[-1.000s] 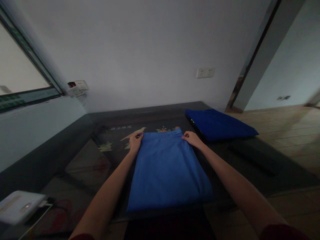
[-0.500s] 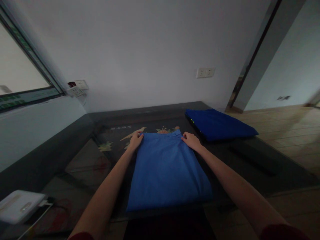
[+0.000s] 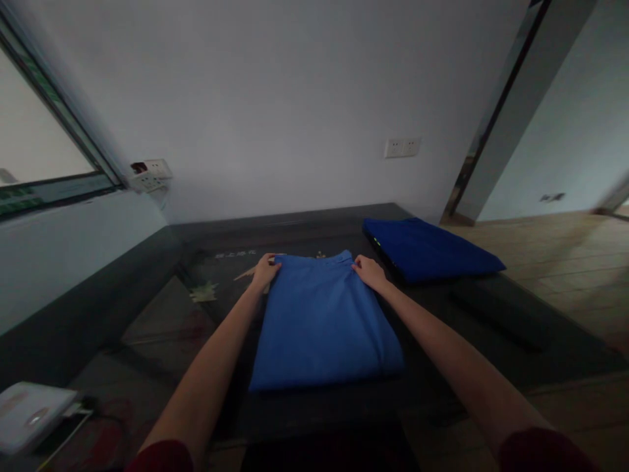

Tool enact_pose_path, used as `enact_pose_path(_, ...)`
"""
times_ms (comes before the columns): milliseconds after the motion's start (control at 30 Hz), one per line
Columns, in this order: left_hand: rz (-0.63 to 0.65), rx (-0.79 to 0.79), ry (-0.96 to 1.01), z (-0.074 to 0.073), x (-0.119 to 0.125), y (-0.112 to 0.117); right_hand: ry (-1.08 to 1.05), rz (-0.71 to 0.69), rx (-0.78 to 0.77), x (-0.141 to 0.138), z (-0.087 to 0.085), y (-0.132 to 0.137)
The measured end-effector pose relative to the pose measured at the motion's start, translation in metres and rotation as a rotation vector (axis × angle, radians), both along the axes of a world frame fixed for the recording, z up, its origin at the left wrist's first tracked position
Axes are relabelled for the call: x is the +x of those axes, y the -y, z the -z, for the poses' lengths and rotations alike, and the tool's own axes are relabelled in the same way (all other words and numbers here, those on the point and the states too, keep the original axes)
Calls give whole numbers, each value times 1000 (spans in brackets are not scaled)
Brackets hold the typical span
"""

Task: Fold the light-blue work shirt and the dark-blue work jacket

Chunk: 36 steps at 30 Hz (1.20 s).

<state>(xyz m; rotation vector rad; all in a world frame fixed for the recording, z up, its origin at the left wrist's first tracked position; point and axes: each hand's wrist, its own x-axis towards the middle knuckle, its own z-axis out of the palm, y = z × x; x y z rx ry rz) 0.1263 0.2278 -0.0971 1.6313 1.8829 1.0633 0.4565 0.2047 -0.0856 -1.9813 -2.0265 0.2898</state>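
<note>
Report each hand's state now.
Left hand: closed, holding the lighter blue cloth by its far left corner.
Right hand: closed, holding the far right corner.

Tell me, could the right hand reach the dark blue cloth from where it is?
Probably yes: the right hand is close to the dark blue cloth, and nothing visible stands between them. It pinches the far right corner of the lighter blue cloth, though, so it would likely let go first.

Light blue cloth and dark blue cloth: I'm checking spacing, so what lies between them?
In the head view, the right hand and a strip of dark tabletop lie between the light blue cloth and the dark blue cloth.
</note>
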Motion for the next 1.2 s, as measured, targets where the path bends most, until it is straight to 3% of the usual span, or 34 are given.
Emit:
enact_pose_path(200, -108, 15, -157, 3, 3, -12, 30, 8, 17, -15, 1, -24)
enact_pose_path(333, -116, -8, -244, 5, 2, -12, 28, -3, 28, -14, 1, -22)
enact_pose_path(433, -116, 30, -303, -1, 3, -10, 25, -19, 63, -12, -9, -14)
enact_pose_path(600, 155, 90, -474, -12, 13, 7, 0, -193, 269, -28, -25, 13)
enact_pose_path(700, 249, 55, -509, -3, 26, 25, 35, -321, 223, -42, -12, 31)
enact_pose_path(800, 244, 28, -559, 10, 38, 40, 99, -285, 78, -43, 10, 41)
enact_pose_path(900, 219, 24, -618, 17, 45, 48, 106, -262, 33, -33, 26, 41)
enact_pose_path(1200, 240, -5, -634, 17, 43, 46, 71, -336, 71, -13, 28, 43)
